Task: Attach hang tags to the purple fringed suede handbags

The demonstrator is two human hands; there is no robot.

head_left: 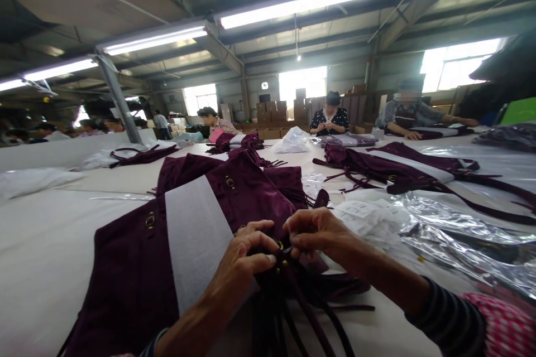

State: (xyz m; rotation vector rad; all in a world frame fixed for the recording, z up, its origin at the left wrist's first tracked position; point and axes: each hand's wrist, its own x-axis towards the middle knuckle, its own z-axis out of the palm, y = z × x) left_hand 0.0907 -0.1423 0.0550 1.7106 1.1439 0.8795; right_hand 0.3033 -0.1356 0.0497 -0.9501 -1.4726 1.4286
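A dark purple bag (129, 273) with small brass buckles lies in front of me, a white paper band (195, 234) across it. Dark straps and fringe (310, 312) hang from its right end. My left hand (247, 256) pinches the bag's edge beside a brass ring (280, 245), thumb and forefinger nearly together. Just right of the ring, my right hand (312, 231) has its fingertips closed on something small and pale that I cannot make out. The two hands almost meet at the brass fittings.
More purple bags (389, 164) lie on the white table (46, 234), behind and to the right. Clear plastic sheets (469, 234) and white labels (368, 209) are at the right. Several people sit across the table, one person (329, 117) near the middle.
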